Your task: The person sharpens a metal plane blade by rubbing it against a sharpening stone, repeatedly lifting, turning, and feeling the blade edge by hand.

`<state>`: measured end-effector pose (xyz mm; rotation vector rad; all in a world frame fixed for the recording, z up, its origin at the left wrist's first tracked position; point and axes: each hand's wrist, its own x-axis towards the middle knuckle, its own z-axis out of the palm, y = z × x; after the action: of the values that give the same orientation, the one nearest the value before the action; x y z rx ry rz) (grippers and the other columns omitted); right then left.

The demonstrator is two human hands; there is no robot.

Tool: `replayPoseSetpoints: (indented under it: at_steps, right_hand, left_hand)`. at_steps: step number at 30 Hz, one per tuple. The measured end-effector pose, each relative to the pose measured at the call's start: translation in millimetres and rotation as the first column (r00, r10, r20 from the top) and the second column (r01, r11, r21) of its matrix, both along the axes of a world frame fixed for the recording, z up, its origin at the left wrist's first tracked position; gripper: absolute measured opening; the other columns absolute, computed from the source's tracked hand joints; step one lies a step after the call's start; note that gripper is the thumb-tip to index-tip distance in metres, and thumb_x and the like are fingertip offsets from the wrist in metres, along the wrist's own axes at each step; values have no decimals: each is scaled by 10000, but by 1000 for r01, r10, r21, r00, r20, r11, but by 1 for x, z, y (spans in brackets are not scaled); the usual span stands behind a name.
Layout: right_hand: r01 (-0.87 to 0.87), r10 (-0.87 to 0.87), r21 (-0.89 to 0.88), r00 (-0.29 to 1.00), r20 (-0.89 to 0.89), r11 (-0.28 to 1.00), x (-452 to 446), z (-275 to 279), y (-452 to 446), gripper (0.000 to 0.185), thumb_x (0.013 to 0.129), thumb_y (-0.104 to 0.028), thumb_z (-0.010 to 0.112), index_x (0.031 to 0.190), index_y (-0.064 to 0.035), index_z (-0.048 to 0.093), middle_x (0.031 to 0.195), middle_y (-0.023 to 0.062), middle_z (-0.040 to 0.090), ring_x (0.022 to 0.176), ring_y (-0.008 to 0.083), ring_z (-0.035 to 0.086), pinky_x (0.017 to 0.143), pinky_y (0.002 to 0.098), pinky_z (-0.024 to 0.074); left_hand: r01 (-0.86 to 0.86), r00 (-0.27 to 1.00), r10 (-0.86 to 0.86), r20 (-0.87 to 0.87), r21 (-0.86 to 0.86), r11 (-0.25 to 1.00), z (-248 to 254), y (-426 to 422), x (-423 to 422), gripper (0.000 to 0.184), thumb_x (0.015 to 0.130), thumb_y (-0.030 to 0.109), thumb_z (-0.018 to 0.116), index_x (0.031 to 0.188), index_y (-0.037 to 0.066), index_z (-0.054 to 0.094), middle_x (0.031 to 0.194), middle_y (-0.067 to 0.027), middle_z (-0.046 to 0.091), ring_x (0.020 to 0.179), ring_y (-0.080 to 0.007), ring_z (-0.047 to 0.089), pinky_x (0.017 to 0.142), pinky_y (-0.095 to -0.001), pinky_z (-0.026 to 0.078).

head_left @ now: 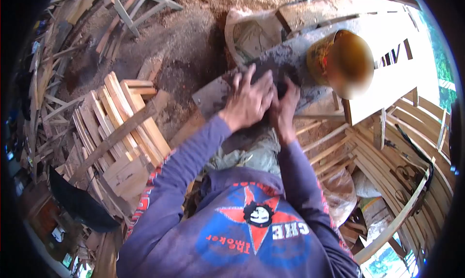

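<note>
My left hand [247, 100] lies over a worn, dark-stained grey board [210, 95], its fingers stretched out and apart. Close beside it, my right hand [286, 101] has its thumb and fingers curled around a small dark thing [281, 88]. That thing is mostly covered by the fingers, and its kind cannot be made out. Beyond my right hand a rusty yellow tin can [319, 60] stands on the same board; its open end is blurred.
Stacked wooden strips [114, 115] lie on the left beside a dark curved sheet [80, 203]. A pale sack [256, 33] sits behind the board. To the right are a white panel [392, 79] and long wooden slats [387, 176]. Sawdust [193, 11] covers the ground.
</note>
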<state>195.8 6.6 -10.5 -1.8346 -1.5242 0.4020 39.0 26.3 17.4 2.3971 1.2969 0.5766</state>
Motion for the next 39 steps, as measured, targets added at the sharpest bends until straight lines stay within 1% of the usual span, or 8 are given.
replayPoseSetpoints:
  at_steps: [5, 20, 22, 24, 27, 35, 38, 39]
  right_hand:
    - [-37, 36, 1, 978, 204, 999, 3, -7, -9, 586, 944, -282, 695, 1418, -20, 472, 1307, 228, 538, 1257, 400, 480, 1091, 526, 350]
    - [-71, 71, -4, 982, 176, 997, -5, 6, 19, 606, 976, -347, 662, 1427, 5, 463, 1313, 242, 535, 1246, 420, 490, 1079, 534, 358]
    - [-60, 64, -24, 978, 198, 998, -2, -2, 1, 602, 978, -347, 662, 1420, 11, 466, 1309, 240, 539, 1253, 413, 489, 1090, 525, 353]
    - [-59, 61, -18, 972, 225, 998, -4, -3, -5, 602, 975, -347, 667, 1414, 15, 469, 1312, 240, 542, 1254, 411, 491, 1098, 519, 350]
    - [-42, 44, -21, 986, 161, 999, -5, 8, 21, 608, 978, -343, 664, 1423, 20, 463, 1335, 243, 536, 1273, 418, 478, 1108, 517, 348]
    - [-15, 22, -138, 998, 51, 990, -2, 16, -24, 643, 950, -322, 703, 1434, 28, 463, 1367, 265, 509, 1292, 425, 467, 1108, 496, 358]
    - [-76, 73, -93, 997, -37, 993, 0, 28, -8, 663, 953, -311, 718, 1441, 48, 450, 1220, 247, 621, 1140, 352, 608, 992, 441, 472]
    - [-45, -18, -298, 979, -204, 953, -2, 46, -8, 679, 953, -315, 728, 1444, 59, 443, 1101, 215, 665, 1016, 306, 651, 904, 407, 508]
  left_hand:
    - [-6, 1000, 8, 27, -53, 999, -2, -9, -7, 510, 1047, 355, 443, 1424, 49, 600, 1578, -75, 489, 1489, -428, 269, 1141, -607, 215]
    - [-32, 997, 30, 65, 29, 999, -4, 19, -8, 486, 977, 265, 517, 1393, 36, 624, 1581, -66, 478, 1475, -411, 283, 1140, -589, 216]
    - [-3, 1000, 3, 4, 7, 1000, 2, 7, -12, 482, 975, 248, 509, 1390, 32, 625, 1573, -69, 489, 1469, -408, 295, 1138, -573, 222]
    - [-24, 991, 40, 126, -124, 992, 10, -10, -20, 485, 982, 221, 502, 1410, 18, 604, 1570, -91, 495, 1439, -416, 347, 1186, -562, 199]
    - [-190, 922, 198, 334, -56, 980, -1, -11, -22, 453, 970, 171, 526, 1382, 6, 620, 1531, -122, 534, 1370, -432, 396, 1165, -517, 267]
    - [-336, 860, 345, 375, -92, 937, 17, -5, -30, 397, 979, 151, 552, 1324, -19, 646, 1486, -153, 561, 1309, -406, 449, 1139, -495, 326]
    - [-327, 884, 328, 334, -61, 943, 5, -6, -21, 383, 981, 153, 560, 1304, -28, 654, 1459, -168, 582, 1300, -406, 454, 1128, -483, 346]
    - [-339, 881, 345, 322, -79, 938, 11, -8, -19, 372, 986, 154, 561, 1290, -34, 662, 1446, -177, 590, 1311, -406, 449, 1130, -481, 345]
